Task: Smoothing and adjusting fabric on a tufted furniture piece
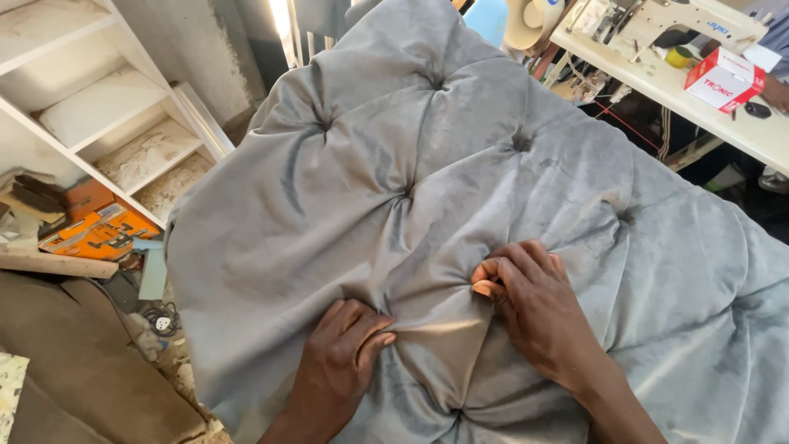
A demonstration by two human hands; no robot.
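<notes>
A large grey velvet tufted cushion panel (460, 164) fills most of the view, with several deep tuft dimples and folds. My left hand (341, 362) presses down on the fabric near the lower middle, its fingers curled into a fold. My right hand (534, 308) rests just to the right, fingertips pinching a pleat of the grey fabric beside a tuft point. Both hands touch the same raised fold between them.
A white shelf unit (107, 123) stands at the left, with an orange box (103, 232) and wood scraps below it. A white sewing table (699, 90) with a sewing machine (657, 16) and a red and white box (723, 78) is at the upper right.
</notes>
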